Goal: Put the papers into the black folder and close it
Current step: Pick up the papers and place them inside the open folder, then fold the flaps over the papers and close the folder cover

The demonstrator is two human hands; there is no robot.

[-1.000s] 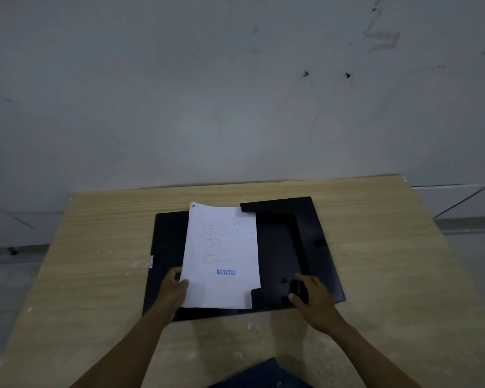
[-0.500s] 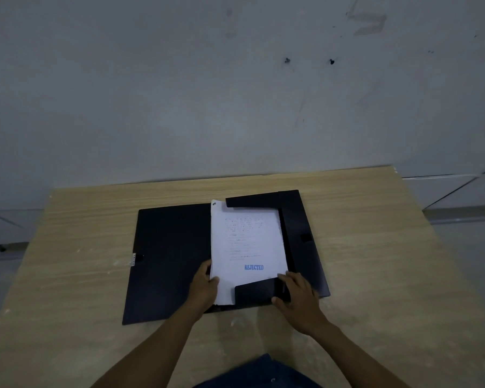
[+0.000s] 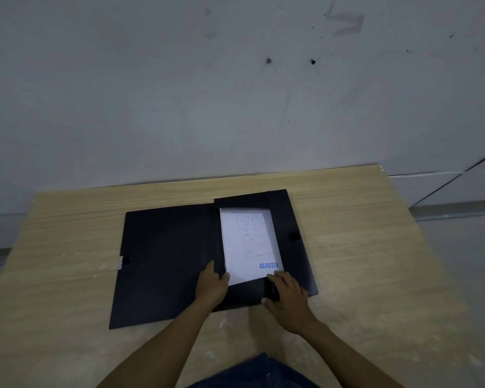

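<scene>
The thin, limp papers (image 3: 249,242), seated in the black folder (image 3: 165,261) at mid-desk, are pressed by flat, unclenched fingers; the stiff left cover is best taken by its outer edge.

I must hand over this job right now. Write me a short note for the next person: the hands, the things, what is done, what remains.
Left hand: on the near left corner of the papers, fingers at the edge.
Right hand: pressing the folder's near flap at the papers' near right corner.
Folder: open flat on the table, cover spread to the left.
Done: papers lie in the right half, tucked under the flaps.
Left: swing the cover over and fasten it.
</scene>
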